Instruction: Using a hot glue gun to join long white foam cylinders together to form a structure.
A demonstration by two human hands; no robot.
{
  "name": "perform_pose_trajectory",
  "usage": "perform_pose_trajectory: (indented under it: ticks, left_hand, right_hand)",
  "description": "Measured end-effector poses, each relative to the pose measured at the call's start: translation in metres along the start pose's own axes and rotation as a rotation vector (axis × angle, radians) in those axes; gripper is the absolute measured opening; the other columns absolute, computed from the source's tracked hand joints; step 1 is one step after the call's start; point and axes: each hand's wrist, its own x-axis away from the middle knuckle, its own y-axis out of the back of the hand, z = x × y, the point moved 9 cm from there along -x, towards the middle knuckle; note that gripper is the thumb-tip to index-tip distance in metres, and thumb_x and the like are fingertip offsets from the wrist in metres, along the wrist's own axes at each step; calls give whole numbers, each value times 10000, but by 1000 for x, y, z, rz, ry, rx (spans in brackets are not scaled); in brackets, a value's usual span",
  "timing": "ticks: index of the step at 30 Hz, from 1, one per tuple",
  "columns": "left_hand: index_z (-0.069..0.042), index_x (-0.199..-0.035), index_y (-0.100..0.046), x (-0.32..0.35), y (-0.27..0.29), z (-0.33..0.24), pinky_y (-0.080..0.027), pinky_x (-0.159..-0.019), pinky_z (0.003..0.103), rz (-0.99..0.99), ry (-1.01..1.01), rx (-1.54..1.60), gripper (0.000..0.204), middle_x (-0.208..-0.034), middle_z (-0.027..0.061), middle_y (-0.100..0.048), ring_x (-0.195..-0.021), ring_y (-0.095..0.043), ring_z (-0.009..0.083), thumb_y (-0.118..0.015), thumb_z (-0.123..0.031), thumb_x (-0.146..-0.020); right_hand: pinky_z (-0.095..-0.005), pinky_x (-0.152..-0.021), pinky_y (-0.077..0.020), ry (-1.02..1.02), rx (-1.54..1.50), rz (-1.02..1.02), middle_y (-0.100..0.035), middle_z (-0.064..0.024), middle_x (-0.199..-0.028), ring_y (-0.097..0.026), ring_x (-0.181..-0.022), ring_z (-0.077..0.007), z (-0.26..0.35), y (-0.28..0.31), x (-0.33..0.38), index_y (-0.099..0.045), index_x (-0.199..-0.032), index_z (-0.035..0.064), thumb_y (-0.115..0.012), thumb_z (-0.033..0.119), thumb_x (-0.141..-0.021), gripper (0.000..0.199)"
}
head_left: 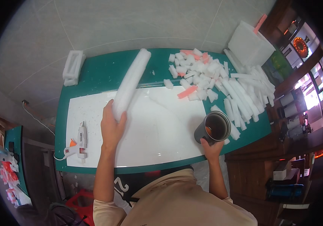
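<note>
A long white foam piece (132, 75) slants away from me across the table, and my left hand (113, 123) grips its near end, with the thumb on its right side. My right hand (211, 147) is closed around a dark grey cup (203, 130) at the right of the white board (157, 132). Brown liquid (216, 127) shows inside the cup, which stays near the board's right edge; whether its base touches the board I cannot tell. A white glue gun (81, 141) with an orange part lies on the board, left of my left hand.
Small white and pink foam chunks (197, 71) lie heaped at the back right of the green table (105, 69). Long foam strips (244, 94) are piled beside them. White foam blocks (250, 43) stand in the far right corner, and a hollow foam frame (74, 66) sits at the back left.
</note>
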Motion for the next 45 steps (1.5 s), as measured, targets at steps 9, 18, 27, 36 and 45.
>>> perform_pose_trajectory:
  ticks: [9, 18, 27, 36, 45]
  left_hand:
    - [25, -1326, -446, 0, -1, 2, -480, -919, 404, 5, -13, -12, 559, -1247, 249, -552, -1086, -587, 396, -653, -187, -851]
    - [23, -1324, -449, 0, -1, 1, -490, -892, 396, 12, 10, -5, 558, -1241, 247, -555, -1058, -600, 387, -654, -185, -848]
    - [21, -1322, -453, 0, -3, 3, -498, -870, 392, 10, 20, -8, 557, -1232, 246, -559, -1034, -609, 375, -659, -182, -846]
    - [25, -1318, -456, 0, -4, 1, -497, -871, 390, 18, 25, -1, 557, -1229, 246, -559, -1041, -605, 377, -663, -183, -844]
    - [23, -1320, -453, 0, -2, 3, -499, -858, 387, 21, 43, -2, 560, -1225, 241, -560, -1029, -608, 366, -665, -173, -841]
  right_hand:
    - [-333, -817, -498, -2, 2, 0, -653, -126, -1014, -635, -908, -228, 6, -1, -1, -617, -1070, -33, -841, 170, -654, 515]
    - [-308, -767, -511, -11, -43, -15, -665, -107, -976, -644, -852, -199, 10, -2, -3, -624, -1058, -32, -825, 132, -659, 476]
    - [-317, -776, -509, 16, 11, -7, -660, -114, -986, -641, -878, -209, 15, -1, -3, -619, -1057, -27, -825, 125, -653, 478]
    - [-320, -781, -507, -26, -30, 3, -662, -118, -989, -643, -883, -212, 10, -2, -3, -626, -1046, -26, -821, 121, -654, 462]
    - [-336, -805, -503, 3, 6, -10, -661, -128, -993, -644, -896, -233, 9, -2, -4, -616, -1068, -27, -827, 147, -646, 502]
